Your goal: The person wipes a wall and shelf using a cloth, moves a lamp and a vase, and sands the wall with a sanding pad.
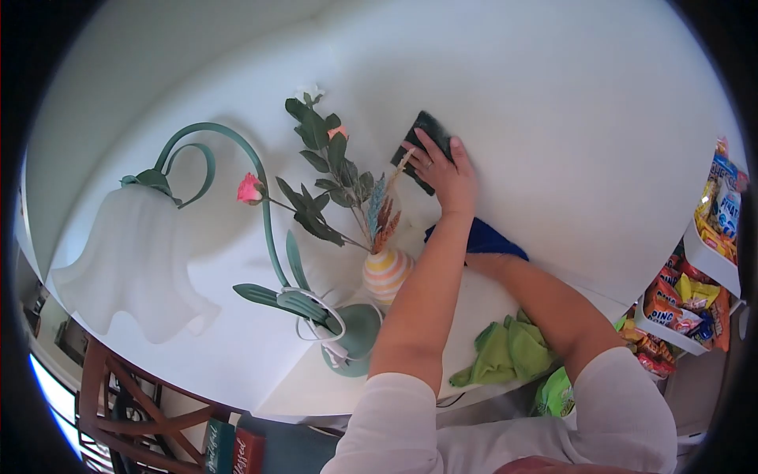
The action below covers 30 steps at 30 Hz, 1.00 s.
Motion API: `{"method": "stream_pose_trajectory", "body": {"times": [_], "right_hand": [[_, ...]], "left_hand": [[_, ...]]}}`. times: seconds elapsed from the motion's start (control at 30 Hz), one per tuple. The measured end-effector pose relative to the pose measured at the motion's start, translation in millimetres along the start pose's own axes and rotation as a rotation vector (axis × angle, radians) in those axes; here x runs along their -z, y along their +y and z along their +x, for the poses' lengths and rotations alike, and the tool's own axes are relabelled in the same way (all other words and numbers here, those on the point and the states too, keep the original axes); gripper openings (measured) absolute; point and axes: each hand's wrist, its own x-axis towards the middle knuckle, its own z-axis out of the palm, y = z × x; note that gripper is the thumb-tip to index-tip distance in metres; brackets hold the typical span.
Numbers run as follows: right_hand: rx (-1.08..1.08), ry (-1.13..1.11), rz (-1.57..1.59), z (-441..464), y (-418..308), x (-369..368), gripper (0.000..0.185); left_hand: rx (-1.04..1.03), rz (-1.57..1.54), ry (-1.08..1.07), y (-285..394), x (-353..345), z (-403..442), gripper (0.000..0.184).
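My left hand (446, 178) reaches up the white wall and holds a dark green, flat scouring pad (429, 125) against it, fingers spread over the pad. Lower down, my right hand (488, 264) is at a dark blue cloth (493, 239) and appears to hold it; my left forearm hides its fingers. Just left of my left forearm stands a striped vase (387, 272) with artificial flowers and leaves (339, 158). One dried stem crosses in front of my left hand. A crumpled green cloth (513, 349) lies on the white tabletop (304, 383) between my arms.
A flower-shaped lamp with a white shade (134, 265) and green base (359, 340) stands to the left, its white cord looped around it. White bins (671, 332) of snack packets are at the right. A wooden chair (142, 419) is at lower left.
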Motion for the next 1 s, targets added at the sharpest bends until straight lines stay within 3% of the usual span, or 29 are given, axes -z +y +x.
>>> {"method": "stream_pose_trajectory", "body": {"times": [0.03, 0.17, 0.27, 0.47, 0.6, 0.73, 0.83, 0.9, 1.0], "right_hand": [[0.002, 0.005, 0.003, -1, 0, 0, 0.02], [0.013, 0.042, 0.007, -3, 6, 1, 0.02], [0.021, 0.048, 0.019, -1, 9, -3, 0.02], [0.028, 0.047, 0.02, 3, 11, -7, 0.021], [0.041, 0.051, 0.009, 5, 14, -10, 0.021], [0.048, 0.037, 0.0, 6, 19, -14, 0.021], [-0.074, 0.109, 0.1, 0, 0, -5, 0.022], [-0.176, 0.08, 0.107, -1, -3, -1, 0.023], [0.12, 0.165, -0.053, 7, 36, -32, 0.023]], "left_hand": [[-0.073, -0.065, 0.053, -9, -4, 8, 0.069], [0.144, -0.336, 0.15, -34, 10, 58, 0.069], [0.13, -0.267, 0.136, -29, 12, 54, 0.065], [-0.109, -0.103, -0.037, -4, 12, -18, 0.055], [-0.104, -0.077, 0.175, -13, 8, 26, 0.052], [0.158, -0.404, -0.005, -17, 26, 31, 0.053], [-0.117, -0.207, -0.065, 0, 15, -28, 0.053], [-0.135, -0.182, -0.019, 0, 9, -17, 0.054], [-0.026, -0.191, 0.076, -3, 10, 24, 0.055]]}}
